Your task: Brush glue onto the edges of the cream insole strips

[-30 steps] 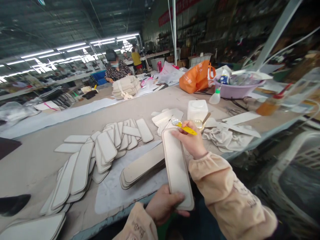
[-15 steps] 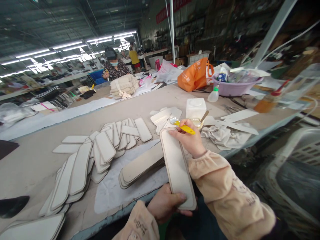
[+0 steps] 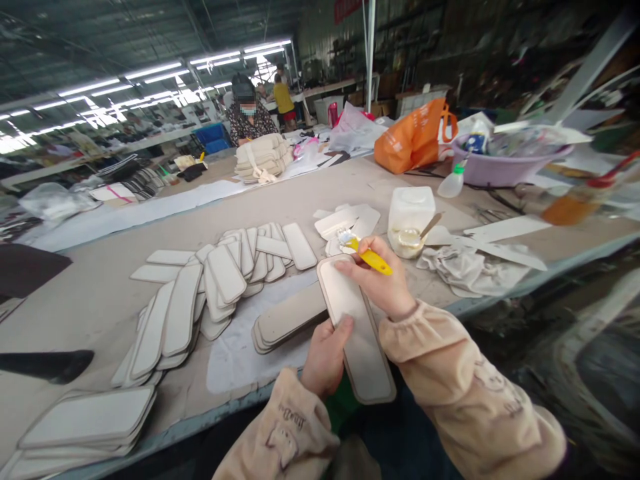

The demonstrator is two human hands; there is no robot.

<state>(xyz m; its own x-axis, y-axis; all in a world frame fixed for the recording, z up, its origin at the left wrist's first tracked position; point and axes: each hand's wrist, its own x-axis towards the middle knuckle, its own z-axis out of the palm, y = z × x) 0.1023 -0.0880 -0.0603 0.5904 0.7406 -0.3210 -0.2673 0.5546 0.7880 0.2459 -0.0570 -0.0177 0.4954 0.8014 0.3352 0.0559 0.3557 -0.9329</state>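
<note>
My left hand (image 3: 326, 357) grips a long beige rounded panel (image 3: 356, 333) by its left edge, thumb on its face, holding it tilted above the table's front edge. My right hand (image 3: 383, 283) is closed on a yellow-handled brush (image 3: 367, 256), its bristles raised just past the panel's far end, fingertips resting on that end. Beside the brush stands a translucent glue jar (image 3: 409, 212) and a small dish (image 3: 411, 240) with a stick in it. A stack of matching panels (image 3: 287, 320) lies on a white sheet (image 3: 240, 350) under my hands.
Many panels (image 3: 220, 280) fan across the brown table, more stacked at front left (image 3: 85, 420). A crumpled rag (image 3: 463, 267), orange bag (image 3: 413, 137) and purple basin (image 3: 505, 167) sit right. A seated person (image 3: 247, 120) works at the far end by a bundled pile (image 3: 263, 157).
My left hand slid up from the panel's near end to its left edge. The view shifted right and down. The right hand and brush stay at the panel's far end.
</note>
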